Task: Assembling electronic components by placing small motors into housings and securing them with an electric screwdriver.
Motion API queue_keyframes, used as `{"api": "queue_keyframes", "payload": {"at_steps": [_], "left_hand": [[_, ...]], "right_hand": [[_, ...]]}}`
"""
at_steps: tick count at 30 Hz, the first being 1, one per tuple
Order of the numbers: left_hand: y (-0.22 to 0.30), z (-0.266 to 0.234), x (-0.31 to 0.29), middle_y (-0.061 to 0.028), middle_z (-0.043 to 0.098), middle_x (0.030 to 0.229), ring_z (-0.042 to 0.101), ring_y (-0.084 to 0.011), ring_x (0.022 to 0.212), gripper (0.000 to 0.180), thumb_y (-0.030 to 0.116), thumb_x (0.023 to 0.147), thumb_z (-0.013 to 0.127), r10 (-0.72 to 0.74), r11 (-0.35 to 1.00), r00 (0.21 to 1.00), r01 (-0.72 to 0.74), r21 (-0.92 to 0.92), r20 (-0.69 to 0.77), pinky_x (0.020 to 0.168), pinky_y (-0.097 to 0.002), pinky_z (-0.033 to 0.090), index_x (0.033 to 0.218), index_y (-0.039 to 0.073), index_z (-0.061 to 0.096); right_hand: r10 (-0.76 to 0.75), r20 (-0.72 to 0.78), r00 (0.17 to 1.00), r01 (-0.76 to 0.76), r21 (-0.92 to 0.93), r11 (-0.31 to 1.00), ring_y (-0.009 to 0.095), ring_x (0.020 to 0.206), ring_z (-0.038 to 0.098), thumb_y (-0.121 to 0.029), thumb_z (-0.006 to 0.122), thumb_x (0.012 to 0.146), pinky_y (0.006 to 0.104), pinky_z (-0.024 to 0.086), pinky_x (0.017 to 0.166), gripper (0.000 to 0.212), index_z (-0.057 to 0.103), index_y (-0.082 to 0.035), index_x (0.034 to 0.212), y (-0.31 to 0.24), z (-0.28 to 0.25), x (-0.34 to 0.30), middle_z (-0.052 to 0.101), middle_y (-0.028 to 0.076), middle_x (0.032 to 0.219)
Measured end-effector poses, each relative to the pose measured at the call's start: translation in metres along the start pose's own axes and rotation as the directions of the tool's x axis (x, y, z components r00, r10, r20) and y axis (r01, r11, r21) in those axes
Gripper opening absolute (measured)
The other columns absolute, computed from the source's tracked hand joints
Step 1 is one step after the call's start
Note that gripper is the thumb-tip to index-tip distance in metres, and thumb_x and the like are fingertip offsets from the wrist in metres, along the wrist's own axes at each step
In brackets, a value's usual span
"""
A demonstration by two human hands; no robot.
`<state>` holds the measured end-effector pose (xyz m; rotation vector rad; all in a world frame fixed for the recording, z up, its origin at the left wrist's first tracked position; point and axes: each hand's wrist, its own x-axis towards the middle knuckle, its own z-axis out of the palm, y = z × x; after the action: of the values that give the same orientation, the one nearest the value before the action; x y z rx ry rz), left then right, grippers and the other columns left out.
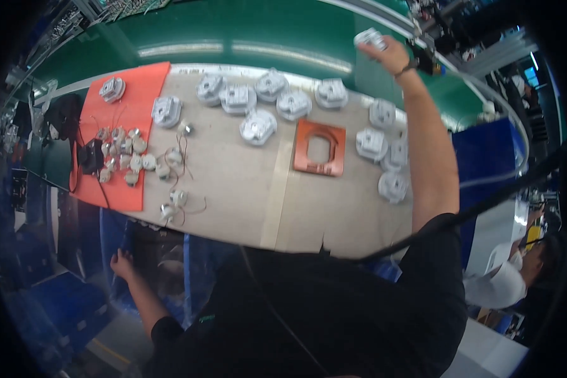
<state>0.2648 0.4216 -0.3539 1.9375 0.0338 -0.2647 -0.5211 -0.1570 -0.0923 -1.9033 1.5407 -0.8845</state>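
Observation:
Over the green surface at the far right, my right hand is closed on a white plastic housing. My left hand hangs low at the left, below the table's front edge, beside a blue plastic-lined container. Its fingers look loosely apart, with nothing visible in them. Several similar white housings stand on the grey table, among them one at the front middle and one at the right. An orange square frame with a round opening lies between these groups.
An orange-red mat covers the table's left end. Small round motors with thin wires lie clustered on and beside it, near a black block. A green conveyor-like surface runs behind the table. Another person is at the right.

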Motion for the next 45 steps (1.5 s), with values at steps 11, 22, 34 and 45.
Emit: {"api": "queue_keyframes", "payload": {"at_steps": [11,22,34,45], "left_hand": [[0.132,0.042,-0.037,-0.013,0.065,0.11,0.068,-0.0207,0.088,0.049,0.015,0.094,0.073,0.175,0.935,0.973,-0.116,-0.337,0.151,0.067,-0.0283,0.056,0.135,-0.002,0.051],[0.153,0.054,-0.081,-0.0097,0.068,0.116,0.066,-0.0189,0.092,0.034,0.018,0.097,0.07,0.206,0.862,0.919,-0.008,-0.507,0.336,0.076,-0.0302,0.052,0.125,0.005,0.055],[0.194,0.063,-0.112,-0.0086,0.068,0.116,0.065,-0.0163,0.092,0.032,0.015,0.099,0.067,0.258,0.843,0.895,-0.023,-0.538,0.365,0.078,-0.0296,0.051,0.127,0.006,0.054],[0.296,0.139,-0.212,-0.0093,0.069,0.107,0.068,-0.0147,0.085,0.029,0.01,0.096,0.069,0.585,0.811,0.618,-0.44,-0.385,0.526,0.07,-0.0259,0.053,0.122,-0.002,0.061]], "right_hand": [[0.216,-0.095,0.972,-0.218,-0.018,0.976,0.018,0.086,0.067,-0.023,0.091,0.07,0.0299,0.052,0.08,0.056,0.068,0.005,0.112,-0.055,-0.059,-0.202,0.072,0.009,0.098],[-0.18,0.544,0.82,0.421,-0.358,0.833,0.035,0.123,0.056,0.004,0.08,0.068,0.0395,0.049,0.103,0.064,0.059,-0.009,0.127,-0.143,0.044,-0.203,0.057,0.011,0.131],[-0.124,0.793,0.596,0.591,-0.329,0.736,0.033,0.132,0.051,0.021,0.064,0.07,0.0386,0.048,0.11,0.063,0.061,-0.011,0.124,-0.145,0.061,-0.173,0.054,0.009,0.142],[-0.247,0.653,0.716,0.574,-0.35,0.74,0.036,0.133,0.053,0.02,0.059,0.071,0.0404,0.048,0.108,0.089,0.046,-0.019,0.15,-0.138,0.047,-0.197,0.052,0.012,0.15]]}}
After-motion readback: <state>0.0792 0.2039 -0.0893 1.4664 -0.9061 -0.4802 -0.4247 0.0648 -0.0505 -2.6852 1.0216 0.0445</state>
